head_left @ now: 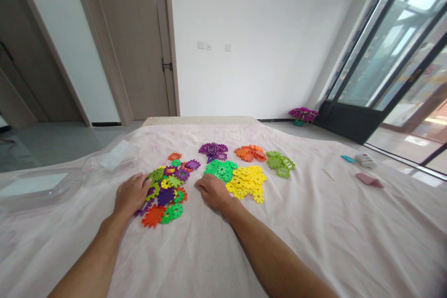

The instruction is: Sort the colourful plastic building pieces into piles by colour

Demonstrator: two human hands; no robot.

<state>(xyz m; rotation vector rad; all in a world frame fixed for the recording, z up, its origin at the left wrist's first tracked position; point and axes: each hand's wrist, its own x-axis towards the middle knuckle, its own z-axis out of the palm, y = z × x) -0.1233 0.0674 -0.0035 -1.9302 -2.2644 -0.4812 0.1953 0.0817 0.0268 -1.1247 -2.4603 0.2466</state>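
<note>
A mixed pile of toothed plastic building pieces [166, 196] in purple, green, orange and yellow lies on the cloth. At its left edge my left hand [131, 194] rests against the pieces, fingers loosely spread and partly hidden by the pile. My right hand [215, 192] is curled closed just in front of the green disc pieces [223, 170]; whatever its fingers hold, if anything, is hidden. Right beside it are yellow disc pieces [248, 180]. Behind stand heaps of purple pieces [213, 150], orange pieces [250, 152] and light green pieces [279, 164].
Clear plastic packaging [35, 188] lies on the left of the cloth-covered table [314, 242]. To the right are a pinkish cloth scrap [369, 180], a small white box [365, 160], a blue item [348, 159] and a thin white stick [328, 175].
</note>
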